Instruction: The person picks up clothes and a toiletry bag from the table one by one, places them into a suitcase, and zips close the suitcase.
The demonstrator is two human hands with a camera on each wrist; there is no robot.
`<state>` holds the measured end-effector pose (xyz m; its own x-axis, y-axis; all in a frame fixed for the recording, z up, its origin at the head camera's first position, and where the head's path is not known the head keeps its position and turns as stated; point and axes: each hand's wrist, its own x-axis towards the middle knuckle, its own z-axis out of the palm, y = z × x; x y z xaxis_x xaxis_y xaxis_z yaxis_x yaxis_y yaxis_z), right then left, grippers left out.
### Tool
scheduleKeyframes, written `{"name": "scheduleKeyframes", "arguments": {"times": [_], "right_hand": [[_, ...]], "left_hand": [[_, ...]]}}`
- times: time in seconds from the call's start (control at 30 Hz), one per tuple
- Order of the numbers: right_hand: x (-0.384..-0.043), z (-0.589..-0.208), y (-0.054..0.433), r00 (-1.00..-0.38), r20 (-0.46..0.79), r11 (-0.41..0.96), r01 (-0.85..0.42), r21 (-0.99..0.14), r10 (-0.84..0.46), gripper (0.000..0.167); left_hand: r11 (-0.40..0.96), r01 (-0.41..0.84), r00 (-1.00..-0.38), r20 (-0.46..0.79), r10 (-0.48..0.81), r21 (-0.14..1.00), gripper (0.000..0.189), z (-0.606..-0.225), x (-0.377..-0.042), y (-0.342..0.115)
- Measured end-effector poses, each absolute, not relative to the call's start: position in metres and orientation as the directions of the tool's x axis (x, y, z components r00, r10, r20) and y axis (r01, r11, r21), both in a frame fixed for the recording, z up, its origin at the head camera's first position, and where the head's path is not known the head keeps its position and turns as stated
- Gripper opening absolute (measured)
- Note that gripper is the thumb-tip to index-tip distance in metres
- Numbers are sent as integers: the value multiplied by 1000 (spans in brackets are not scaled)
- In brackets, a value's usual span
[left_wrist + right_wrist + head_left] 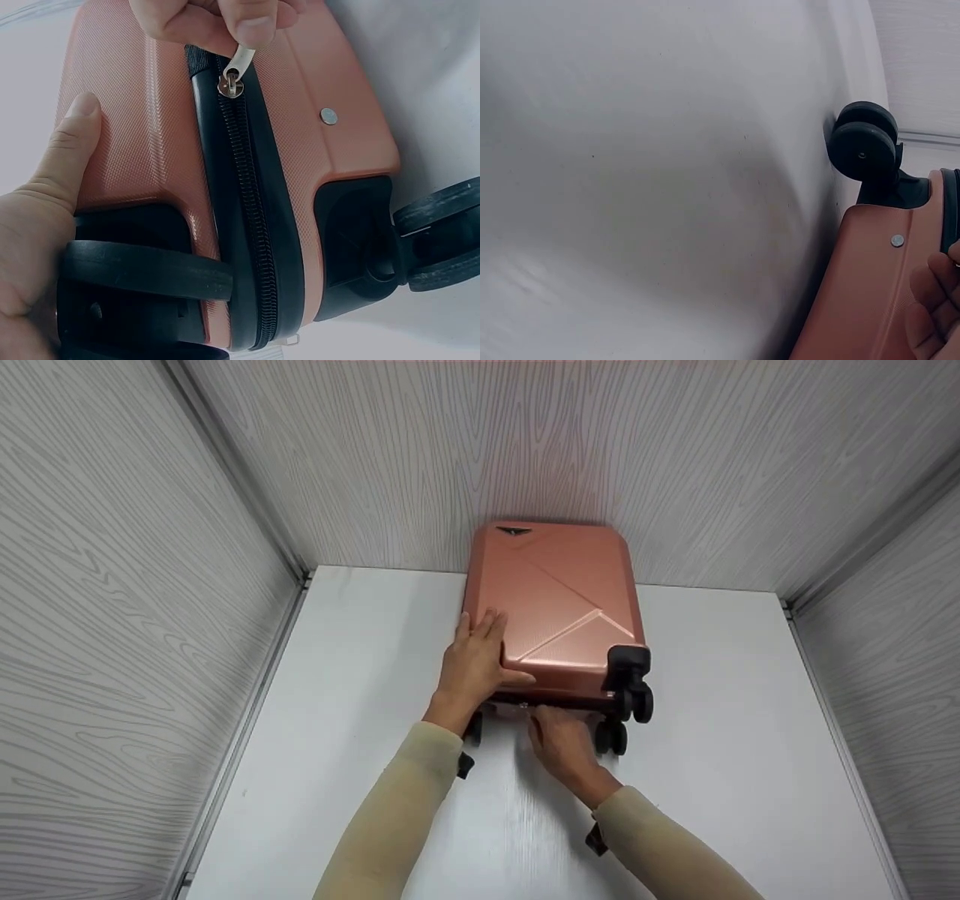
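Note:
A rose-pink hard-shell suitcase (555, 585) lies flat on the white surface, its wheeled end towards me. My left hand (472, 660) rests on its near left corner, fingers straight over the lid and thumb along the end. At the middle of that end, my right hand (562, 742) pinches a metal zipper pull (241, 60) between thumb and finger. Below the slider, the black zipper (255, 210) runs closed between the two shells towards the left-hand corner. Only part of the right hand's curled fingers (934, 289) shows in the right wrist view.
Black double wheels (632, 701) stick out at the suitcase's near right corner, and another wheel (474, 729) is below my left wrist. The far end lies against a wood-grain back panel (390, 465). Side panels rise left and right of the white surface (375, 660).

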<state>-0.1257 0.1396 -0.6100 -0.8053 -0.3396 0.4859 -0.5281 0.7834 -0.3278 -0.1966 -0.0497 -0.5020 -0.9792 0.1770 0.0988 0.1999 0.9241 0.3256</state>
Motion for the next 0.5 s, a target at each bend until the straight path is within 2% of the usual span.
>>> {"name": "scheduleKeyframes", "arguments": {"times": [0.3, 0.5], "right_hand": [[-132, -601, 152, -727, 625, 788, -548, -280, -284, 15], [-139, -580, 162, -638, 720, 782, -583, -221, -272, 10]], "left_hand": [[919, 218, -974, 136, 183, 327, 126, -503, -197, -50], [916, 216, -975, 128, 182, 339, 125, -503, -197, -50]]}}
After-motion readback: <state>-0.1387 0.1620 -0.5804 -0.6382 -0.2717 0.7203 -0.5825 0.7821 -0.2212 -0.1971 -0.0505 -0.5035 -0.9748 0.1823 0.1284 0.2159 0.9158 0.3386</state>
